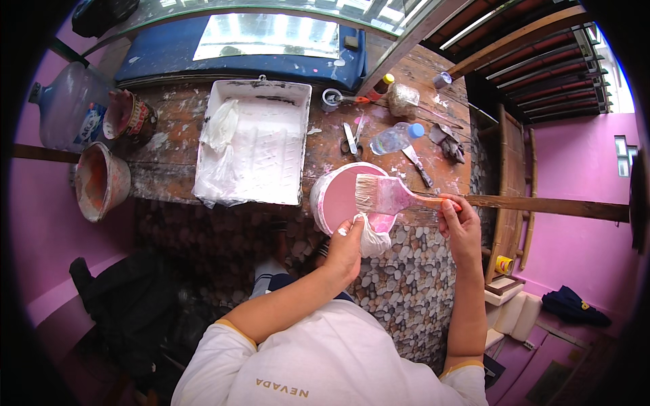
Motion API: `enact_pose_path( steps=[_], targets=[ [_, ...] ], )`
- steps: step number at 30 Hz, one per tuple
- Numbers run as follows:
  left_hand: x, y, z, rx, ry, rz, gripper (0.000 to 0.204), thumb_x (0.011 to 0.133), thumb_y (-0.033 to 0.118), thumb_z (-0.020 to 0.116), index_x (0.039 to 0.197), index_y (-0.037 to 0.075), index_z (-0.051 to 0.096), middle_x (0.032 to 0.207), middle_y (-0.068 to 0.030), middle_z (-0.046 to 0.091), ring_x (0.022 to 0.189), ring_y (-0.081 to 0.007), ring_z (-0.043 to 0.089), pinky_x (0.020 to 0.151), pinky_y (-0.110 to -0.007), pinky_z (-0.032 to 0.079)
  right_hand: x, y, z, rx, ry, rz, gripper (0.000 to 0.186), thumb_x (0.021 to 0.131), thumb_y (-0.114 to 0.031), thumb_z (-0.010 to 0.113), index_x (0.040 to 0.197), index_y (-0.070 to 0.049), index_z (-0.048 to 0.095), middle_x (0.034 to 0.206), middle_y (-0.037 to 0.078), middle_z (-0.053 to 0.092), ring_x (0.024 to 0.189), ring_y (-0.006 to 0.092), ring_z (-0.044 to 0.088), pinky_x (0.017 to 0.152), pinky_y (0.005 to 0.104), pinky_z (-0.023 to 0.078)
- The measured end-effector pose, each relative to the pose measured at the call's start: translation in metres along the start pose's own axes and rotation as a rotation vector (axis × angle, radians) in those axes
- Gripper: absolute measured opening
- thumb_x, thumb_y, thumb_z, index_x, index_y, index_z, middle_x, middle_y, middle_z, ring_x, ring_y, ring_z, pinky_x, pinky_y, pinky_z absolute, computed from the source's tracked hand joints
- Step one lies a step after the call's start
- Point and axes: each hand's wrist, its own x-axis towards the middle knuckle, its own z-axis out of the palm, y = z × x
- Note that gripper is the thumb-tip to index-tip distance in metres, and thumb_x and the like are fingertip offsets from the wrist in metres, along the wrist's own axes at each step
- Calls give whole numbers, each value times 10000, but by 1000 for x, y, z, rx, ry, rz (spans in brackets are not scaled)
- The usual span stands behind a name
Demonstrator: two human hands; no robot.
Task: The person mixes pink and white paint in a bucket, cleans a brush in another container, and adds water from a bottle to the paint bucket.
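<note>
A wide paintbrush (393, 195) with pale bristles and a pink-smeared ferrule lies level above a bucket of pink paint (339, 203). My right hand (461, 227) is closed on the orange end of its handle. In my left hand (345, 250) a crumpled white rag (375, 241) is pinched, hanging by the bucket's near rim just below the bristles. I cannot tell whether the rag touches the brush. A white smear marks one of the left fingers. Beyond the brush, a paint-stained scraper (418, 167) and a capped clear bottle (398, 138) lie on the wooden table (325, 145).
Left of the bucket sits a white paint tray (274, 152) with crumpled plastic (220, 135) in it. Scissors (351, 139), a small cup (331, 99) and a dark glove (449, 143) lie farther back. Two stained pails (101, 181) and a large water jug (71, 108) stand far left.
</note>
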Motion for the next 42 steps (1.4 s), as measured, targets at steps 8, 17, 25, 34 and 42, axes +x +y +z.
enact_pose_path(
  steps=[8,17,25,34,42],
  targets=[
    [-2,-1,-2,2,-20,22,271,1105,195,530,1301,15,578,1204,-62,660,1096,-146,637,991,-331,500,-1,9,-14,4,42,-19,280,1059,-231,653,1214,2,653,855,-11,623,638,32,506,527,194,387],
    [-8,-2,-9,150,-98,64,289,1102,235,561,1270,4,609,1178,-30,659,1089,-90,579,992,-273,446,-4,43,-16,253,31,161,281,1055,-220,651,1224,4,646,870,23,633,632,57,521,518,217,396],
    [-16,6,-4,185,-103,59,282,1097,234,573,1253,2,613,1150,-28,668,1052,-80,595,969,-260,463,-10,50,-34,380,37,208,278,1061,-211,634,1243,0,629,883,35,635,636,63,529,520,218,399],
    [-13,2,-8,216,-142,93,269,1097,244,575,1224,11,623,1118,-31,679,1025,-80,615,950,-268,481,-16,64,-23,362,62,187,287,1062,-206,631,1256,6,633,881,34,634,645,66,542,524,213,401],
    [-8,-4,-12,150,-109,95,302,1094,282,584,1218,9,622,1116,-43,684,1007,-104,634,933,-288,501,-33,74,-3,451,139,218,297,1064,-216,628,1253,12,641,880,27,628,633,69,547,520,220,415]
  ],
)
